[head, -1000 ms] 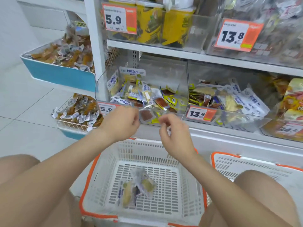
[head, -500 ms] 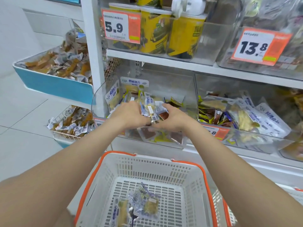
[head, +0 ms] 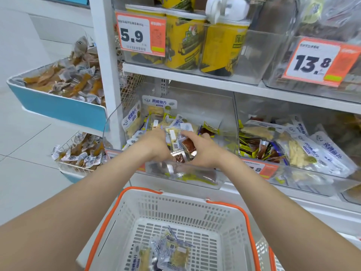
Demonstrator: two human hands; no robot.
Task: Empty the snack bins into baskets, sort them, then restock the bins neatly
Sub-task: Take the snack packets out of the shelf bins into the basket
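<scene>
Both hands had moved in the past second. From the open air just in front of the clear bin [head: 195, 179] they had gone over its front wall and down onto the snack packets [head: 180, 143] inside it. Half a second earlier they were already on the heap. By this moment they had drawn closer together, and a clump of packets stood bunched between them near the front of the bin. I judged this to be the start of another scoop, with the emptying stage barely begun. The bin was well stocked, and only a few loose packets [head: 170, 253] lay in the white basket [head: 125, 202] below and in front of it.

In the head view, the only one given, both forearms reached forward and slightly inward toward the bin, passing over the basket. The left hand [head: 154, 145] lay back-up at the left side of the clump, its fingers curled down onto the packets and their tips hidden. The right hand [head: 207, 151] faced it from the right side, with the thumb over a red-brown packet and the fingers curled behind the clump. Together the two hands clamped the bunch. The neighbouring bin [head: 293, 173], to the right of the clear bin, also held packets, and no hand was at it.
</scene>
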